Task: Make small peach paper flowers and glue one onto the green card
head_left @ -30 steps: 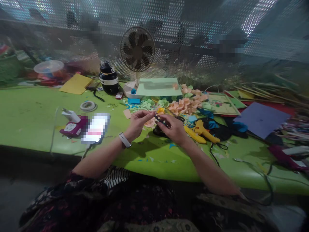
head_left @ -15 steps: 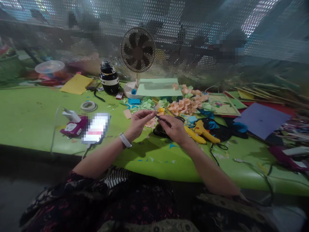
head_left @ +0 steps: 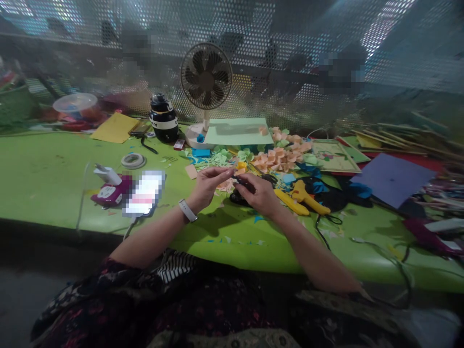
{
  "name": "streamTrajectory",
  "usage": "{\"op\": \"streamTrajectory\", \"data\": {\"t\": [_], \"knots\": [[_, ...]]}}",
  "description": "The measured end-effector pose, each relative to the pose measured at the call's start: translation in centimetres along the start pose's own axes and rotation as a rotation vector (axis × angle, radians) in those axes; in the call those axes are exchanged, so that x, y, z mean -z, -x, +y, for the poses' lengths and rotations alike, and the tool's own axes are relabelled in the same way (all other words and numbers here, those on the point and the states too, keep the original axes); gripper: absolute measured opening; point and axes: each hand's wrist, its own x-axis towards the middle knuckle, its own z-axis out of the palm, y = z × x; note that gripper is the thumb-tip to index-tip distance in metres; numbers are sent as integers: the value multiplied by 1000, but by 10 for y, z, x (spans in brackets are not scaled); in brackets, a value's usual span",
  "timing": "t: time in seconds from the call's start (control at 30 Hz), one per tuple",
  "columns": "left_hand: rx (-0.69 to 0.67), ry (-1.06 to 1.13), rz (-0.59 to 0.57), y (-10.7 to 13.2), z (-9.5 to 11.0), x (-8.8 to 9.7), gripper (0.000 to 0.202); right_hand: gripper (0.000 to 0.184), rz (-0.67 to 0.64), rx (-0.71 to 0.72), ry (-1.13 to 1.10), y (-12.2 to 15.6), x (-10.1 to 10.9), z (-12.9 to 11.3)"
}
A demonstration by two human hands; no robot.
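Note:
My left hand point(head_left: 209, 187), with a pale watch band at the wrist, is closed in a pinch; what its fingertips hold is too small to make out. Close beside it, my right hand point(head_left: 259, 192) grips a small dark slender tool point(head_left: 237, 180) whose tip points at the left fingertips. Just behind the fingers lies a folded yellow paper piece point(head_left: 240, 166). A heap of peach paper petals point(head_left: 277, 157) and green paper scraps point(head_left: 222, 156) spreads behind both hands. To the right of my right hand is a yellow glue gun point(head_left: 302, 195).
A fan point(head_left: 206, 79) and a black jar point(head_left: 163, 121) stand at the back. On the left are a tape roll point(head_left: 133, 160), a phone point(head_left: 145, 193) and a purple power strip point(head_left: 110, 191) with cables. Purple paper point(head_left: 393, 179) lies at right.
My right fingers have shifted slightly left and down, with the dark tool still in them. My left hand keeps almost the same place.

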Motion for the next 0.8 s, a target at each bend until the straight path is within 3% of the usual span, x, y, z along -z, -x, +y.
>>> {"op": "streamTrajectory", "data": {"t": [0.2,0.8], "knots": [[-83,-53,19,-1,0,-1,24,23,-6,-22,28,0,0,0],[-41,-89,13,-2,2,0,27,28,-35,-92,-28,0,1,-3]]}}
